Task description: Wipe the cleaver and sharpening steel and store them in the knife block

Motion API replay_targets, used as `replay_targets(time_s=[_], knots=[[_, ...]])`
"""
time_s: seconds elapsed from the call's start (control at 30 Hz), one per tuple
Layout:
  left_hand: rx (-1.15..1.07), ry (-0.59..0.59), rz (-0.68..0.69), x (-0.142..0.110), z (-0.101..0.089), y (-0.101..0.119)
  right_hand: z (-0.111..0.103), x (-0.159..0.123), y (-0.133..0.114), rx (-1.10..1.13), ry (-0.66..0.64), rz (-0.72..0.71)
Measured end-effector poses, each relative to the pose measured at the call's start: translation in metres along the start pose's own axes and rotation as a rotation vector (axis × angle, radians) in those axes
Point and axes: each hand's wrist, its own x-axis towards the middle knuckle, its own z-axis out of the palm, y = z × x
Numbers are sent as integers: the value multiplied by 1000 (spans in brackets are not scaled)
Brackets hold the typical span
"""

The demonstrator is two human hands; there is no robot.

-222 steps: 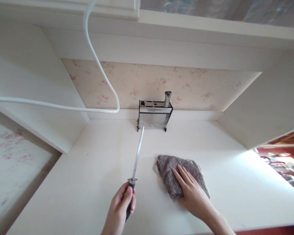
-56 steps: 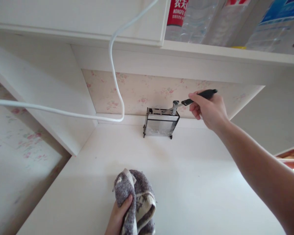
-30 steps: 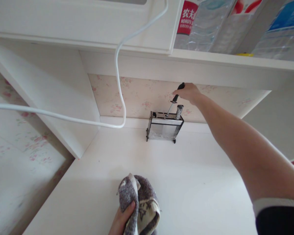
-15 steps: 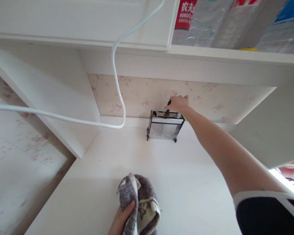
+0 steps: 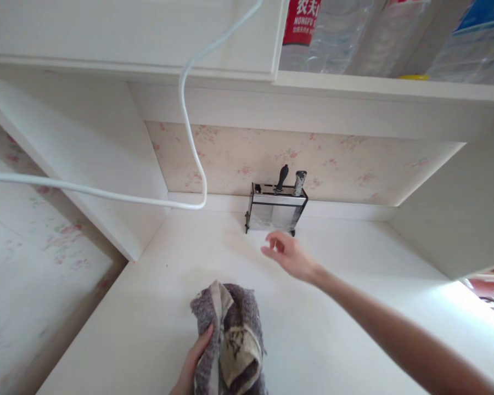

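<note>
My left hand (image 5: 197, 354) grips a folded grey-brown and beige towel (image 5: 241, 351) above the white counter (image 5: 329, 323), low in the view. My right hand (image 5: 287, 253) hovers over the counter in front of the knife block, apart from it. Its fingers are curled with a gap between thumb and fingertips, and nothing shows in them. The knife block (image 5: 276, 216), clear-sided with a black and silver frame, stands against the back wall. A black-handled knife (image 5: 284, 176) and a grey-handled knife (image 5: 299, 182) stick up from its slots.
A white cable (image 5: 192, 140) hangs across the upper left. Overhead is a white cabinet (image 5: 127, 35), with plastic water bottles (image 5: 340, 35) on the shelf at right. Side panels (image 5: 86, 148) bound the counter, and floral wallpaper (image 5: 239, 156) covers the back.
My right hand has let go of the black knife handle and drawn back toward me, down over the counter. Both knife handles now show fully. The left hand still holds the towel.
</note>
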Motion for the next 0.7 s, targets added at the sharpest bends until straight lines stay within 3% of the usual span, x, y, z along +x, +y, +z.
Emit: replay_targets(time_s=[0.07, 0.13, 0.2, 0.27, 0.33, 0.43, 0.53, 0.6, 0.7], knots=[[-28, -111, -38, 0, 9, -3, 39, -54, 16, 540, -268, 280], [-25, -281, -61, 5, 20, -7, 68, -97, 24, 975, -400, 461], [6, -424, -66, 12, 32, -12, 84, -125, 23, 1246, -398, 534], [57, -475, -30, 18, 43, -15, 88, -138, 19, 1368, -338, 571], [103, -451, 52, 21, 52, -17, 83, -142, 16, 1389, -270, 557], [149, -300, 147, 23, 65, -17, 63, -141, 13, 1255, -164, 454], [77, -172, 79, 24, 75, -12, 40, -142, 11, 955, -62, 418], [-13, -176, 31, 25, 82, -10, 27, -143, 7, 779, -57, 388], [-115, -184, 51, 27, 87, -11, 17, -144, 1, 712, -172, 335]])
